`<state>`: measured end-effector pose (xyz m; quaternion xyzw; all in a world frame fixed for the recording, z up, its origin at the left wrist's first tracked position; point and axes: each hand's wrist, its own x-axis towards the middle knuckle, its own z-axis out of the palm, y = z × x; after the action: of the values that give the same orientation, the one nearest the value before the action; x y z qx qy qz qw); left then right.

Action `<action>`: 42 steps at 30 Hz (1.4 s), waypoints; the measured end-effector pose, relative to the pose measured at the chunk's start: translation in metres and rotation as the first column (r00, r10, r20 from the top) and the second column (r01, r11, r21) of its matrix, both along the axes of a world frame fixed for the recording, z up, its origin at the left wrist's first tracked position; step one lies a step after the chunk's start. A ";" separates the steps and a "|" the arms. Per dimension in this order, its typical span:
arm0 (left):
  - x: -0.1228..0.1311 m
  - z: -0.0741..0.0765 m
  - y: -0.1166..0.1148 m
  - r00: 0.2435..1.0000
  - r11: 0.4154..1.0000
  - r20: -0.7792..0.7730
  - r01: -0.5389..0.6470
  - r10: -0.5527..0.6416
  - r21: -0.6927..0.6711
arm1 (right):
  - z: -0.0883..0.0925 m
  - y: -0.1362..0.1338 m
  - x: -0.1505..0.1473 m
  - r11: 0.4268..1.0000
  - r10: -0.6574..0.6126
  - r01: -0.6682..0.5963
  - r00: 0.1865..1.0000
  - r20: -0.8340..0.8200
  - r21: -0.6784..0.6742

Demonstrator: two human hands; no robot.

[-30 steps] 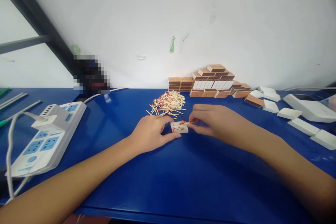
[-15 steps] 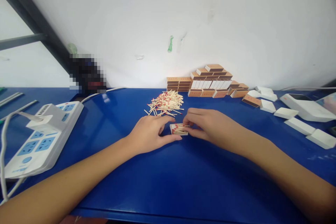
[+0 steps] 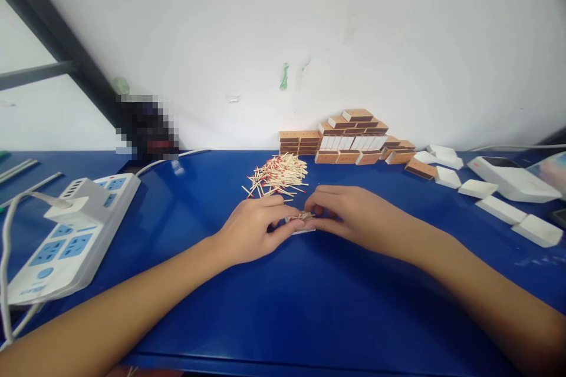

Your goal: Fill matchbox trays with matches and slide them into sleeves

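Two bare forearms reach in from my lower corners over a blue table [image 3: 265, 318], with a white power strip [image 3: 76, 244] to the left, its sockets blue. Farther in, near the middle of the table, I have a small white tray [image 3: 305, 231] lying flat between the hands, its pale front edge showing below the fingers. Thin, light-wooded matches [image 3: 303, 217] lie in it, a little red showing at the heads; most are covered, so I cannot make out how neatly they sit. The left hand [image 3: 252, 227] brackets the tray's left end, thumb and forefinger brought close, the thumb tip over the matches. The right hand [image 3: 349, 209] bends its thumb and curled fingers to the other end; whether either pinches a match, I cannot tell. Off to my right run white box pieces [image 3: 499, 212]. Just beyond the hands, red-tipped matches spread in a loose pile [image 3: 285, 175]. Behind it, orange-brown matchboxes [image 3: 298, 144] stand stacked against the white wall [image 3: 221, 41].
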<state>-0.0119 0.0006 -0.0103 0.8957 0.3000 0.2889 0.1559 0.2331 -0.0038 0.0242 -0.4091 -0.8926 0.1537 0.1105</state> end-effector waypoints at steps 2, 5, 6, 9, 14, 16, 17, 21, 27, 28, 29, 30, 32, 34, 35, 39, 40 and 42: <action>0.001 -0.001 -0.001 1.000 1.000 0.015 0.005 -0.005 -0.005 | 0.004 0.001 0.004 0.998 -0.019 0.018 1.000 -0.013 -0.058; 0.002 -0.002 -0.001 0.998 1.000 0.055 0.003 -0.002 -0.012 | 0.007 0.001 0.006 0.990 -0.030 0.026 0.999 -0.029 -0.136; 0.003 -0.002 -0.001 0.998 1.000 0.064 -0.001 0.002 -0.020 | 0.007 0.001 0.006 0.989 -0.031 0.025 0.999 -0.038 -0.149; 0.004 -0.003 -0.001 0.998 0.999 0.065 -0.007 0.010 -0.042 | 0.006 0.000 0.003 0.987 -0.041 0.029 0.996 -0.079 -0.155; 0.004 -0.002 -0.003 0.998 0.998 0.042 -0.049 0.051 -0.043 | 0.003 -0.002 -0.002 0.981 -0.062 0.038 0.990 -0.126 -0.188; 0.004 0.000 -0.003 0.996 0.996 0.019 -0.086 0.086 -0.025 | 0.002 -0.003 -0.004 0.981 -0.078 0.052 0.988 -0.135 -0.189; 0.003 0.001 -0.003 0.995 0.995 0.001 -0.099 0.099 -0.020 | 0.002 -0.003 -0.004 0.980 -0.089 0.062 0.986 -0.140 -0.188; 0.003 0.003 -0.002 0.990 0.992 -0.073 -0.121 0.118 -0.038 | 0.000 -0.004 -0.006 0.980 -0.084 0.048 0.979 -0.183 -0.194; 0.002 0.002 -0.001 0.989 0.991 -0.109 -0.112 0.104 -0.067 | -0.002 -0.004 -0.009 0.972 -0.114 0.065 0.971 -0.212 -0.225; 0.002 0.001 -0.001 0.989 0.992 -0.109 -0.108 0.100 -0.064 | -0.002 -0.004 -0.009 0.974 -0.115 0.070 0.973 -0.201 -0.217; 0.002 0.001 -0.001 0.989 0.993 -0.108 -0.103 0.096 -0.060 | -0.002 -0.004 -0.009 0.977 -0.110 0.073 0.977 -0.185 -0.198; 0.002 0.001 -0.001 0.990 0.994 -0.108 -0.099 0.093 -0.056 | -0.001 -0.005 -0.010 0.982 -0.105 0.076 0.980 -0.167 -0.173; 0.002 0.001 0.000 0.990 0.994 -0.108 -0.095 0.090 -0.047 | -0.001 -0.006 -0.010 0.988 -0.098 0.080 0.986 -0.133 -0.133; 0.002 0.001 0.001 0.989 0.994 -0.113 -0.100 0.095 -0.037 | -0.001 -0.008 -0.011 0.989 -0.097 0.084 0.989 -0.109 -0.122; 0.002 0.001 0.001 0.988 0.994 -0.117 -0.102 0.097 -0.034 | -0.001 -0.009 -0.012 0.988 -0.100 0.088 0.990 -0.101 -0.124; 0.001 0.001 0.000 0.988 0.995 -0.123 -0.096 0.090 -0.038 | -0.004 -0.010 -0.014 0.981 -0.136 0.127 0.989 -0.054 -0.146; 0.001 0.001 0.000 0.988 0.995 -0.124 -0.095 0.090 -0.040 | -0.004 -0.011 -0.015 0.979 -0.145 0.137 0.989 -0.042 -0.153; 0.001 0.001 0.000 0.988 0.994 -0.127 -0.098 0.092 -0.040 | -0.004 -0.011 -0.014 0.975 -0.146 0.137 0.989 -0.037 -0.178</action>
<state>-0.0107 0.0006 -0.0094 0.8929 0.3579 0.2323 0.1436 0.2192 -0.0145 0.0205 -0.4758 -0.8413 0.2331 0.1070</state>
